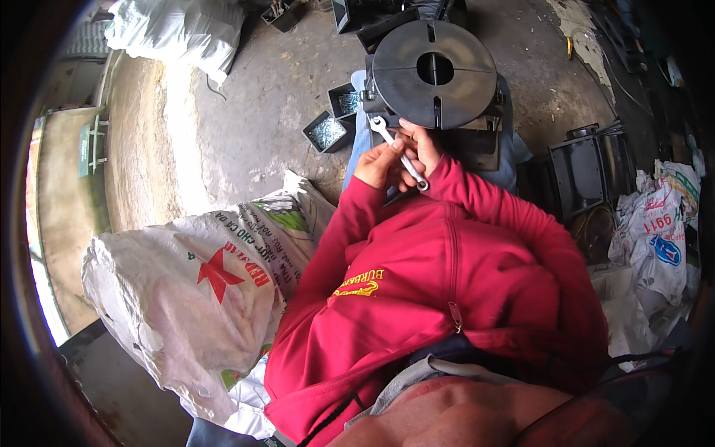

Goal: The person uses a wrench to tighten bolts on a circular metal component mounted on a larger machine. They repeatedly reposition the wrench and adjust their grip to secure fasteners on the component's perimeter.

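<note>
My left hand is closed around the middle of a silver combination wrench. The wrench slants, its open jaw up toward the left and its ring end low beside my right cuff. Close by on the right, my right hand has its fingers bent in, with the fingertips at the near edge of a black metal assembly. What those fingers hold, if anything, is hidden. On top of that assembly sits a round black plate with a central hole and slots. The assembly rests between my legs.
Two black bins of small metal fasteners stand on the floor to the left. A large white sack lies at my left side. Black metal frames and printed bags are on the right. Other black parts lie beyond the plate.
</note>
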The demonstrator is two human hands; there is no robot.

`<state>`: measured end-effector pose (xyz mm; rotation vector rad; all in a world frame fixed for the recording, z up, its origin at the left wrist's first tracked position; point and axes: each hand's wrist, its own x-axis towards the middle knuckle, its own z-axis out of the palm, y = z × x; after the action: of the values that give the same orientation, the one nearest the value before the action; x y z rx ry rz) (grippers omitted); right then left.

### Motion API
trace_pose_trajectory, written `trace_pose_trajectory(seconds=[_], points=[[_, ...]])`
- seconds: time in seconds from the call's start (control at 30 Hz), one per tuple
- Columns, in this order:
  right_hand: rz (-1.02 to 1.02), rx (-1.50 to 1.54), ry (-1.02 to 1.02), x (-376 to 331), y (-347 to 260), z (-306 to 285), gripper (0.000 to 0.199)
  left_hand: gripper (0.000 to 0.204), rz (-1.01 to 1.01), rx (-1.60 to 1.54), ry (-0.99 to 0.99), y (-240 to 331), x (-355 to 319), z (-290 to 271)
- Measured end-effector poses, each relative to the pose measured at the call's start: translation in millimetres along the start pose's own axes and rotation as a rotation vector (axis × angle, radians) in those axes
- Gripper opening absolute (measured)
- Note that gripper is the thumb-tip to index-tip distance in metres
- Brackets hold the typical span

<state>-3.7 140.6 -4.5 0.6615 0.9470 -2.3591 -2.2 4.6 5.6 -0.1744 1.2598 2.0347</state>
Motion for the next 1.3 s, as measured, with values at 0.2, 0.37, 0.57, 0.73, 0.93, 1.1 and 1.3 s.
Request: trace_pose_trajectory(seconds=[0.2, 0.37, 0.57, 0.73, 0.93, 1.1, 1.3], points=[[-0.167, 0.042, -0.227, 15, 5, -11, 0.043, 0.030, -0.011, 0.407, 0.126, 37, -16, -44], [-0.159, 0.070, -0.183, 12, 3, -4, 0.042, 0.032, 0.164, 0.495, 0.128, 43, -40, -50], [-0.172, 0.043, -0.228, 22, 11, -15, 0.039, 0.031, 0.053, 0.275, 0.070, 6, -22, -22], [-0.010, -0.021, 0.004, -4, 0, 1, 0.041, 0.033, 0.014, 0.041, 0.001, 0, -1, 1], [-0.056, -0.229, -0.099, 9, 0, -19, 0.040, 0.032, 0.058, 0.113, 0.065, -6, -15, 10], [-0.019, -0.049, -0.148, -8, -4, -7, 0.044, 0.032, 0.085, 0.023, 0.072, -5, -6, 3], [-0.057, 0.026, -0.164, -8, -1, -4, 0.040, 0.034, 0.039, -0.026, 0.099, 9, 0, 10]])
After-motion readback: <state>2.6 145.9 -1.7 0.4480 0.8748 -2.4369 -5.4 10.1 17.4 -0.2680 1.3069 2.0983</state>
